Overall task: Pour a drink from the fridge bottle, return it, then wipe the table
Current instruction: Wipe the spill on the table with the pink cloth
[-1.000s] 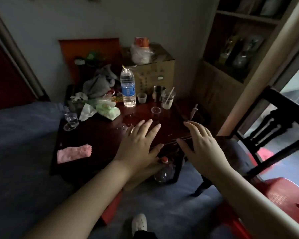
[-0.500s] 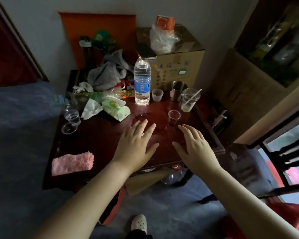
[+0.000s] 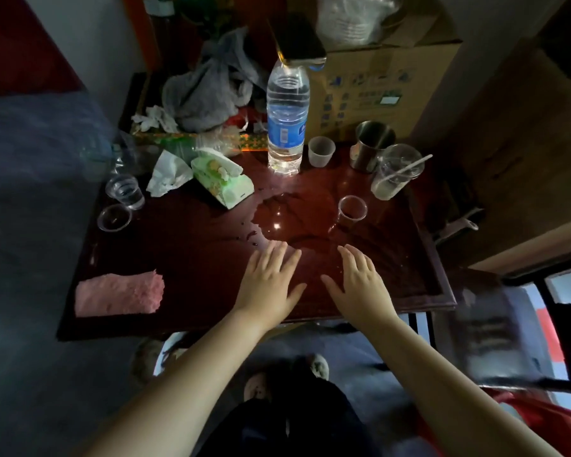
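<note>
The left hand point(image 3: 267, 285) and right hand point(image 3: 356, 285) hover open and empty over the surface point(image 3: 195, 258), a puddle point(image 3: 287, 219) just beyond them, while the bottle point(image 3: 285, 127) stands at the back, seemingly not yet returned, and the pink cloth point(image 3: 119, 293) lies unused.

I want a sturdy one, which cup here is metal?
The steel cup at the back right, before the cardboard box; it alone is shiny metal, not see-through plastic.

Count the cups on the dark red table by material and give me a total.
Clear plastic cups: 4
Small frosted white plastic cup: 1
Round stainless steel cup: 1
Total: 6
</note>
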Available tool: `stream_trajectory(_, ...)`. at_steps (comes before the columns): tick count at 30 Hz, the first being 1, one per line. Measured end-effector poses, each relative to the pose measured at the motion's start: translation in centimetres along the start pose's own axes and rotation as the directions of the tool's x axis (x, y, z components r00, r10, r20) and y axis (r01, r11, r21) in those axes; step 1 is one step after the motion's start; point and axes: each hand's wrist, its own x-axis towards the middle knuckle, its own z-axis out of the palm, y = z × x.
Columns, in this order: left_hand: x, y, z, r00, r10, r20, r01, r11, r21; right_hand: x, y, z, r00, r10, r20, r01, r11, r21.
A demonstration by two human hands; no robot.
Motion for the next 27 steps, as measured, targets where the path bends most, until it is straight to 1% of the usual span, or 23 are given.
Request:
stream_trajectory(2, 0.8, 0.4, 1.2, 0.996, -0.048, 0.073, 0.048, 0.999, 0.004, 1.2, 1.5, 0.5, 0.998, -0.017, 0.054, 0.016, 1.000, 0.007)
stream_trajectory(6, 2.1, 1.6, 3.4, 0.967, -0.151, 0.206, 0.153, 0.988, 0.006, 3.0, 4.3, 1.4, 0.980, -0.044, 0.196, 0.046, 0.999, -0.008)
stream_trajectory(9, 2.7, 2.8, 4.8, 0.940, -0.224, 0.257, 0.238, 0.971, -0.022, 3.6, 5.7, 1.9, 0.954, -0.079, 0.288, 0.081, 0.997, 0.005)
stream_trajectory(12, 2.9, 3.5, 5.9, 0.920, -0.261, 0.291, 0.289, 0.956, -0.057, 4.2, 7.0, 2.4, 0.926, -0.125, 0.355, 0.138, 0.990, -0.011)
stream_trajectory(16, 2.7, 3.9, 7.1, 0.888, -0.326, 0.323, 0.380, 0.917, -0.118, 4.4, 7.9, 3.3, 0.894, -0.133, 0.428, 0.163, 0.986, -0.033)
stream_trajectory(18, 2.3, 4.0, 7.8, 0.879, -0.338, 0.337, 0.387, 0.918, -0.090, 4.2, 8.3, 3.9, 0.882, -0.137, 0.451, 0.176, 0.983, -0.045)
stream_trajectory(20, 2.1, 4.1, 8.4, 0.883, -0.331, 0.332, 0.369, 0.928, -0.057, 4.0, 8.6, 4.2, 0.886, -0.134, 0.445, 0.175, 0.983, -0.051)
stream_trajectory(23, 2.1, 3.9, 8.7, 0.892, -0.329, 0.309, 0.362, 0.931, -0.053, 4.3, 8.5, 4.3, 0.891, -0.130, 0.435, 0.164, 0.986, -0.040)
stream_trajectory(26, 2.0, 3.8, 8.7, 0.896, -0.324, 0.304, 0.361, 0.930, -0.075, 4.5, 8.3, 3.7, 0.877, -0.139, 0.459, 0.183, 0.982, -0.052)
stream_trajectory(27, 2.0, 3.7, 8.7, 0.896, -0.322, 0.305, 0.360, 0.930, -0.076, 4.6, 8.1, 3.2, 0.884, -0.144, 0.445, 0.177, 0.984, -0.034)
